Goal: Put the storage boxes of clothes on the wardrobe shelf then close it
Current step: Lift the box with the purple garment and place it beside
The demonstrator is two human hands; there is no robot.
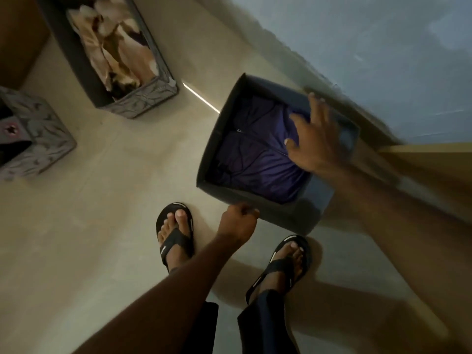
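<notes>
A dark storage box (219, 129) sits on the floor in front of my feet, holding a folded purple garment (255, 159). My left hand (238, 222) is closed on the box's near rim. My right hand (315, 139) hovers blurred over the box's far right side, fingers spread, holding nothing. A second box (143, 98) with beige clothes stands at the upper left. A third patterned box (43, 139) with dark contents sits at the left edge, partly cut off.
My two feet in black sandals (176, 236) stand just below the box. A blue-grey wall (357, 34) runs along the upper right. A brown wooden panel (429, 159) lies at the right, another brown surface (18, 34) at the top left.
</notes>
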